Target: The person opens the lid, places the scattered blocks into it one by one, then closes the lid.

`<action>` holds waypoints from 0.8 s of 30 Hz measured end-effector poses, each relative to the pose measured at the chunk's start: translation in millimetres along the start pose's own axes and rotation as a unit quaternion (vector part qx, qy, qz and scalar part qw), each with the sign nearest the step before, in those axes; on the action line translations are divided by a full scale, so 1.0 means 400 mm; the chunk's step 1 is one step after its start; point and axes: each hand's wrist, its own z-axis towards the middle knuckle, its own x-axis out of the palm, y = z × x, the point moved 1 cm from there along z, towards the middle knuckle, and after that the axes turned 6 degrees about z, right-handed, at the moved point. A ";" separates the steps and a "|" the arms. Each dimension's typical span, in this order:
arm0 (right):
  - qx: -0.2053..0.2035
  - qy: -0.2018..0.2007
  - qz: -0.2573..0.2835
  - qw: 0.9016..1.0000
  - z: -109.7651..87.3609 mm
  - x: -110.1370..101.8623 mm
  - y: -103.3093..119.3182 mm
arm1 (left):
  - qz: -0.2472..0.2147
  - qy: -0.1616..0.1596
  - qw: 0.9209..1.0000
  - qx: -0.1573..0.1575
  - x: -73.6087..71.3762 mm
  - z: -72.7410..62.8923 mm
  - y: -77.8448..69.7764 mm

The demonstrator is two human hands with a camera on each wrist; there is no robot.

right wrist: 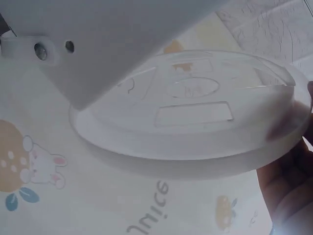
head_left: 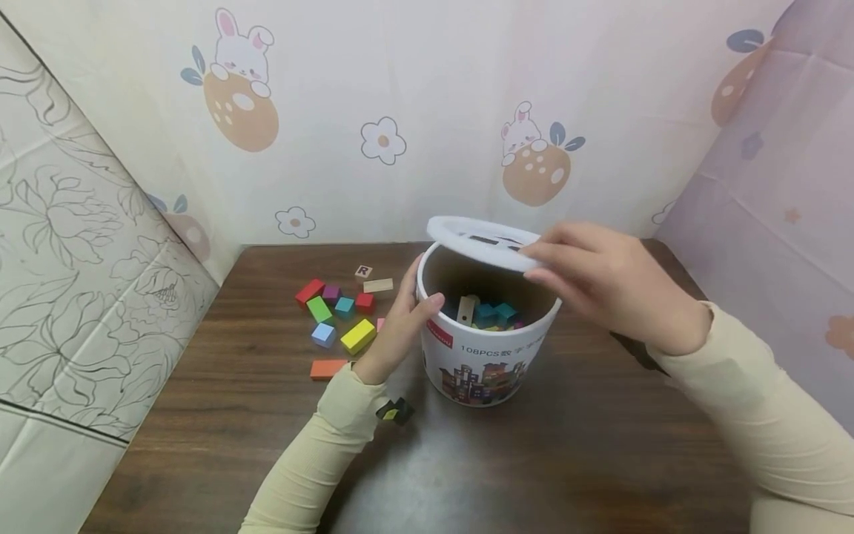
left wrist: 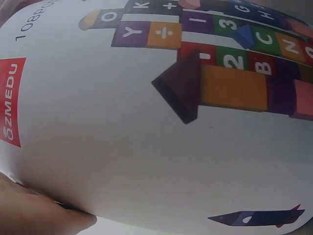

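A white round bucket (head_left: 490, 378) with printed building blocks on its side stands upright on the table. My left hand (head_left: 399, 330) holds its left side, the thumb lying near the rim. In the left wrist view, the bucket wall (left wrist: 107, 147) fills most of the picture. My right hand (head_left: 610, 285) pinches the right edge of the white lid (head_left: 454, 233), which is tilted above the opening. Cut-out shapes show in the lid (right wrist: 161, 142) in the right wrist view. Inside the bucket are a plain wooden block (head_left: 465, 311) and several teal blocks (head_left: 505, 311).
Loose blocks lie left of the bucket, among them a yellow block (head_left: 358, 336), a green block (head_left: 319, 309), an orange block (head_left: 328, 368) and a letter R block (head_left: 363, 271). A patterned curtain (head_left: 427, 89) hangs behind the wooden table (head_left: 220, 415).
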 end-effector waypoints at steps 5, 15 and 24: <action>0.054 -0.076 0.049 0.994 -0.018 -0.023 -0.042 | -0.005 0.000 1.000 0.000 0.003 -0.001 0.001; 0.240 -0.278 0.088 0.926 -0.074 -0.068 -0.144 | -0.003 -0.008 1.000 -0.006 0.007 -0.002 -0.002; 0.453 -0.362 0.219 0.785 -0.154 -0.103 -0.256 | -0.005 -0.010 1.000 -0.010 0.007 -0.001 -0.001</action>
